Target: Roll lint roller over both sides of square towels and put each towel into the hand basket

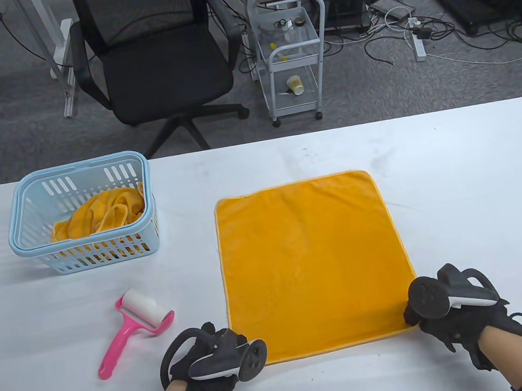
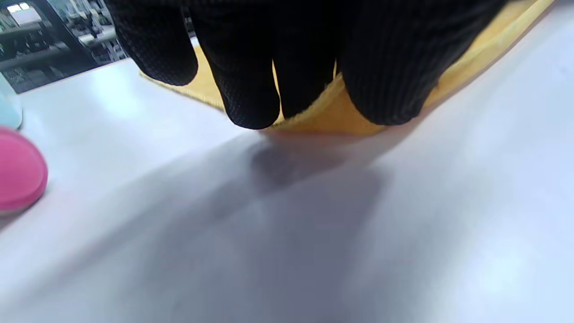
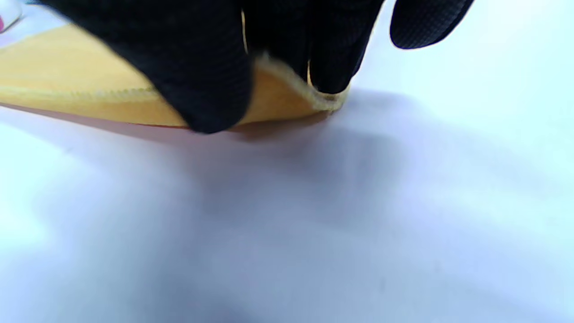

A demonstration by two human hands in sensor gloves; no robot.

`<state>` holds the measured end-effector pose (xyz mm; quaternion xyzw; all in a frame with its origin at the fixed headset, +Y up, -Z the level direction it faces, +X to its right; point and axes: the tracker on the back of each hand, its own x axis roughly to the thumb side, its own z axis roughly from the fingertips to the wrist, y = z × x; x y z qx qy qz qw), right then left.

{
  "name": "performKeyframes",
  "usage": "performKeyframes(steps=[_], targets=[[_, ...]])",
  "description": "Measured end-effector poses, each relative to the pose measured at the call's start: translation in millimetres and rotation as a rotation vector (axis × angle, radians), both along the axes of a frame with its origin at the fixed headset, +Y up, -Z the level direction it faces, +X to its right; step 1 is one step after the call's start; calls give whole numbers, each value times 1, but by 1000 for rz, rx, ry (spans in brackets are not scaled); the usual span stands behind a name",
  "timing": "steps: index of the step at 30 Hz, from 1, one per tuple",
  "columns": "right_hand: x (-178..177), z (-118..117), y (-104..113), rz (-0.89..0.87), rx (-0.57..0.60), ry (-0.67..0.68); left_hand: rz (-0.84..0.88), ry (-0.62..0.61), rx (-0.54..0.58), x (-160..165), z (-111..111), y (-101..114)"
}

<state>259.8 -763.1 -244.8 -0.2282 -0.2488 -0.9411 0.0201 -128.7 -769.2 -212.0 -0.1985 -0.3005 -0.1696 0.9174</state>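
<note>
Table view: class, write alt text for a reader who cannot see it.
Two gloved hands, left hand and right hand, pinch the near corners of an orange towel spread flat on a white table. A pink lint roller and blue basket sit left.

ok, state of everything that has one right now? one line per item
spread towel: flat on the table, both near corners pinched
left hand: pinches the towel's near left corner
right hand: pinches the near right corner, lifted slightly
lint roller: lying on the table, untouched
hand basket: upright, crumpled orange towel inside
</note>
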Motion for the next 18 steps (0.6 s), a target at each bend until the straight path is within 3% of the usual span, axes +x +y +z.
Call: performKeyframes(steps=[4,6,9,13,18], targets=[[4,4,9,-72,-138,-14,-13,4,-52,-4,6,6],[5,2,17,-123,-143,-35,60,27,-17,-10,6,16],[11,-5,33,-227,-38,-89,235,127,40,-30,-1,39],[17,-12,36,-330,-7,-138,409,279,156,-66,-13,59],[23,-11,21,-303,122,-179,385,543,349,-116,-24,64]])
